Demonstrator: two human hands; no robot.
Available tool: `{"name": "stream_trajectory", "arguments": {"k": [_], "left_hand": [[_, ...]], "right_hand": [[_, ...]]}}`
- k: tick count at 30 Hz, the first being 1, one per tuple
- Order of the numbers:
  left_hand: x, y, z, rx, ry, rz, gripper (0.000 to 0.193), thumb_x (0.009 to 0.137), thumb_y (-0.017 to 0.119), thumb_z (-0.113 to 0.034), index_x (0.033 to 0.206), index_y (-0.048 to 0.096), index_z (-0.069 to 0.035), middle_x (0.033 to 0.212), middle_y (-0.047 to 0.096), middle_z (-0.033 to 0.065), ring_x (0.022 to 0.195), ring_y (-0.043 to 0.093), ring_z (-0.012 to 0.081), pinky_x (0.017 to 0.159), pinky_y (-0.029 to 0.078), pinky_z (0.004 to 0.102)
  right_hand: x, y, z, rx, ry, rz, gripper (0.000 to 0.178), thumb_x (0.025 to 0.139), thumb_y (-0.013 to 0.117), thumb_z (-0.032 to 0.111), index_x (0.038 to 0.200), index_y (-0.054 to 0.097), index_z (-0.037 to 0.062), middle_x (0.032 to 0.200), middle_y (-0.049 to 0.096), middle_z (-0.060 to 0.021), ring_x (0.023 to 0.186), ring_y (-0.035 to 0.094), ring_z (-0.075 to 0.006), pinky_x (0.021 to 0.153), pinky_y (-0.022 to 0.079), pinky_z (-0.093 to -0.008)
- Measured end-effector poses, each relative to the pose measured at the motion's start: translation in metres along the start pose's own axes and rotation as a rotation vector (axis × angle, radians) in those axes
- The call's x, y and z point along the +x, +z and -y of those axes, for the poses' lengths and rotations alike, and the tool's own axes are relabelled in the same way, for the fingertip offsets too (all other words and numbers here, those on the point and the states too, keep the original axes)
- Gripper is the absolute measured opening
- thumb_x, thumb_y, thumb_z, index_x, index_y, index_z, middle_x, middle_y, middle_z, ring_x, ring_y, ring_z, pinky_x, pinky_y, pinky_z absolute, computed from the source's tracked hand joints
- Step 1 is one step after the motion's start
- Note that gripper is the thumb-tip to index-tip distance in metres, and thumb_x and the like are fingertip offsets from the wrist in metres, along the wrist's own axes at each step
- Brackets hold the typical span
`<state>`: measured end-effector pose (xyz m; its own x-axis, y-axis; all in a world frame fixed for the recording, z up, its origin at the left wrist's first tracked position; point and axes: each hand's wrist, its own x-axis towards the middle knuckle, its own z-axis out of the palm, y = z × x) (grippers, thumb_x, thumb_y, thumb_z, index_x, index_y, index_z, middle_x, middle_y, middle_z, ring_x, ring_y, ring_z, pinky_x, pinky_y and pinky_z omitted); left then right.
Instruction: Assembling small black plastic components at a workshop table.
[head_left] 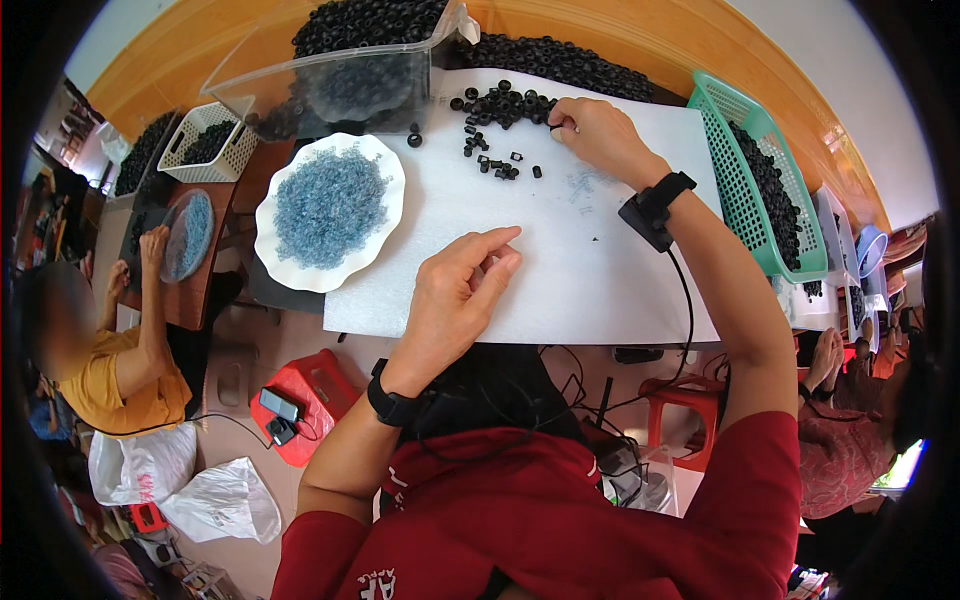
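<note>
My right hand (603,137) reaches to the far side of a white foam sheet (600,290), at the right end of a loose pile of small black round parts (505,105). Its thumb and forefinger pinch a small black part, mostly covered by the fingers. Several shorter black pieces (497,168) lie just nearer than that pile. Over the sheet's front half, my left hand (455,290) is curled, thumb and forefinger tips close together; whatever they hold, if anything, is too small to make out. Left of it, a white scalloped plate (272,262) bears a heap of tiny clear-blue pieces (330,207).
A clear plastic bin (330,85) of black parts stands at the far left, with more black parts (560,65) heaped along the back. A green basket (713,150) borders the right side. At left, a person in yellow (130,375) works beside a red stool (318,400). A cable (690,300) hangs from my right wrist.
</note>
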<state>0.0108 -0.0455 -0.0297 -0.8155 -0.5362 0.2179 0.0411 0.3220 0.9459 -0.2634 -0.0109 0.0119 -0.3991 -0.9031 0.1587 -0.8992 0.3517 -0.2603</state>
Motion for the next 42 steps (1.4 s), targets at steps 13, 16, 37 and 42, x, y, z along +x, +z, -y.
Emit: {"name": "stream_trajectory", "arguments": {"k": [13,16,37,42], "left_hand": [[0.002,-0.003,0.006,-0.229,0.019,-0.095,0.038,0.095,0.056,-0.009,0.133,0.051,-0.004,0.112,0.062,0.0082,0.083,0.056,0.0089,0.07,0.045,0.0214],[0.004,-0.001,0.004,-0.212,0.14,-0.157,0.035,0.09,0.061,-0.004,0.125,0.057,-0.002,0.105,0.062,0.0092,0.078,0.059,0.0124,0.071,0.049,0.025],[-0.004,-0.001,0.002,-0.359,0.02,-0.082,0.02,0.086,0.066,0.003,0.106,0.061,0.0,0.091,0.065,0.0043,0.071,0.059,0.0087,0.061,0.046,0.0204],[-0.002,0.001,0.001,-0.368,-0.012,-0.08,0.02,0.086,0.066,0.002,0.106,0.062,0.0,0.09,0.065,0.0038,0.07,0.059,0.0083,0.06,0.045,0.02]], "right_hand": [[-0.051,-0.025,0.053,0.931,0.153,0.353,0.022,0.082,0.071,0.02,0.094,0.063,0.0029,0.082,0.061,0.0001,0.071,0.056,-0.0075,0.062,0.045,-0.0213],[-0.073,-0.024,0.064,1.107,0.184,0.503,0.025,0.082,0.073,0.023,0.096,0.064,0.0038,0.085,0.062,-0.0007,0.069,0.056,-0.0078,0.063,0.046,-0.021],[-0.115,-0.032,0.006,0.527,0.143,-0.14,0.022,0.091,0.063,0.021,0.1,0.068,0.0021,0.084,0.068,-0.0058,0.072,0.06,-0.0116,0.064,0.049,-0.0244],[-0.115,-0.041,-0.039,0.244,0.158,-0.091,0.02,0.089,0.064,0.016,0.094,0.067,-0.0025,0.07,0.058,-0.0016,0.064,0.048,-0.0072,0.058,0.041,-0.0223]]}}
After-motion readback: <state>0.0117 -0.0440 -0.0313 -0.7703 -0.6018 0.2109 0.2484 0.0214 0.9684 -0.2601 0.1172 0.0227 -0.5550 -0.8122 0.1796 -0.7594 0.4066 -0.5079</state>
